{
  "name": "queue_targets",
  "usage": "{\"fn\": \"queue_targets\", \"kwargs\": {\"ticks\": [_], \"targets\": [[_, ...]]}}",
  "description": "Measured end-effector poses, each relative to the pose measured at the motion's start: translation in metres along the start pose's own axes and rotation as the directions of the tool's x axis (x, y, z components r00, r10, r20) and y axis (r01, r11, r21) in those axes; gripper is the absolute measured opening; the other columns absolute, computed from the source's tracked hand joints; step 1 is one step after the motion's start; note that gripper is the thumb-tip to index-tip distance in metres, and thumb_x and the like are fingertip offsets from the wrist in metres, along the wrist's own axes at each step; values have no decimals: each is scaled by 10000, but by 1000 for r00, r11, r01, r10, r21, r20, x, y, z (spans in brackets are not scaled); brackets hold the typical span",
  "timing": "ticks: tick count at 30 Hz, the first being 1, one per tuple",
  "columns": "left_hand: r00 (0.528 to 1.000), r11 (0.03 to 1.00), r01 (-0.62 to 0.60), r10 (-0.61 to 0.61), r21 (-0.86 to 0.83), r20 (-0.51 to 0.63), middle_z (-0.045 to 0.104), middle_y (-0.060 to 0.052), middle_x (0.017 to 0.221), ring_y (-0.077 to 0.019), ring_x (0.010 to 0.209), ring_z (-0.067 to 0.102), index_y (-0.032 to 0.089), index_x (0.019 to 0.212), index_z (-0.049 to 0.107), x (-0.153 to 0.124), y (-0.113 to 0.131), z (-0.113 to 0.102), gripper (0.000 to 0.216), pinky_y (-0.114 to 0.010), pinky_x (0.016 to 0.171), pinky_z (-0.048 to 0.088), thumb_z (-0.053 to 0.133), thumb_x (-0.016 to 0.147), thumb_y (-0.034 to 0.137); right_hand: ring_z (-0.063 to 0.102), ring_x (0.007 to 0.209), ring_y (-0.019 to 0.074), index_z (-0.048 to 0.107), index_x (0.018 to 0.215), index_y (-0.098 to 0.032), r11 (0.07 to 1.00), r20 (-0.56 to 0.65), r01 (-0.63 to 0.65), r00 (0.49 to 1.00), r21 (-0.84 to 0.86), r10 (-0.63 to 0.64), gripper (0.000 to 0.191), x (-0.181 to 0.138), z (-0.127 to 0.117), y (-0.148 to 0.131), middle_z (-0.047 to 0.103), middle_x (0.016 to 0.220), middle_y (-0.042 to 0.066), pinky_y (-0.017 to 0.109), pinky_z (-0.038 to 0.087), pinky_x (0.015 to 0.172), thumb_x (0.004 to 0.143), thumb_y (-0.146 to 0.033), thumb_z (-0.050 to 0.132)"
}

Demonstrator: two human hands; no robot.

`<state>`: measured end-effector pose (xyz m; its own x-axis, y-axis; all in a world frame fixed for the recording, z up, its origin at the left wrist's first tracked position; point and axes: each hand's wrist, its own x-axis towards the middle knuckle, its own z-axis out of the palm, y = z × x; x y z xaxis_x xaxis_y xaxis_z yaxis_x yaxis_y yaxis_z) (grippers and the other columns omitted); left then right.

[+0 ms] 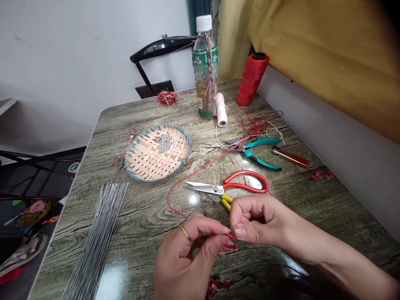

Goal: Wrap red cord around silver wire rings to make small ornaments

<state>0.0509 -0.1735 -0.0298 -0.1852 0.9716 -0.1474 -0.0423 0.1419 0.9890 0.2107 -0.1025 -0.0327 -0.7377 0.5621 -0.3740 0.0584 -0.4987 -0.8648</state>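
Low over the near part of the table, my left hand (pixel 190 254) pinches a red cord (pixel 230 246) between thumb and forefinger; a gold ring is on one finger. Close against it, my right hand (pixel 256 221) pinches the same cord near a short looped bit. The cord's long tail (pixel 200 168) runs from behind my left hand across the table to a red tangle (pixel 258 125). Just beyond my hands lie red-handled scissors (pixel 243 181) with their blades slightly apart. A yellow-handled tool (pixel 226 201) is partly hidden behind my right hand.
A woven basket tray (pixel 150 162) lies left of centre, near a bundle of thin metal wires (pixel 100 237). Teal pliers (pixel 261 154), a lighter (pixel 290 157), a white thread spool (pixel 221 110), a bottle (pixel 204 71) and a red thread spool (pixel 252 79) occupy the right and back.
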Motion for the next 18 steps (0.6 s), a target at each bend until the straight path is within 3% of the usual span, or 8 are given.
{"fn": "queue_targets", "kwargs": {"ticks": [3, 7, 13, 18], "targets": [[999, 998, 29, -28, -49, 28, 667, 42, 568, -91, 508, 606, 262, 680, 712, 2, 1, 1, 145, -153, 502, 477, 695, 702, 120, 313, 534, 60, 540, 646, -132, 996, 45, -15, 999, 88, 11, 294, 2, 1, 3, 436, 573, -53, 213, 196, 491, 751, -363, 690], [1000, 999, -15, 15, 46, -3, 681, 28, 573, -104, 528, 609, 246, 655, 699, 1, 0, 0, 106, -163, 514, 475, 721, 681, 146, 297, 523, 59, 537, 630, -135, 992, -16, -47, 999, 117, 50, 302, 4, 3, 4, 412, 550, -67, 214, 182, 483, 678, -339, 754], [972, 956, -231, 234, 182, 7, 707, 65, 651, -84, 566, 634, 292, 770, 711, 0, -3, 0, 229, -146, 553, 486, 708, 692, 77, 310, 525, 62, 536, 617, -136, 989, -66, -87, 993, 120, 95, 318, 6, 4, 3, 432, 551, -65, 214, 185, 486, 625, -329, 788], [897, 870, -442, 425, 217, 122, 729, 47, 711, -86, 595, 645, 258, 887, 719, 4, -5, -3, 302, -144, 566, 499, 693, 699, 23, 317, 538, 66, 535, 606, -137, 985, -45, -102, 993, 142, 110, 331, 5, 5, 1, 436, 553, -63, 213, 198, 503, 630, -360, 778]]}}
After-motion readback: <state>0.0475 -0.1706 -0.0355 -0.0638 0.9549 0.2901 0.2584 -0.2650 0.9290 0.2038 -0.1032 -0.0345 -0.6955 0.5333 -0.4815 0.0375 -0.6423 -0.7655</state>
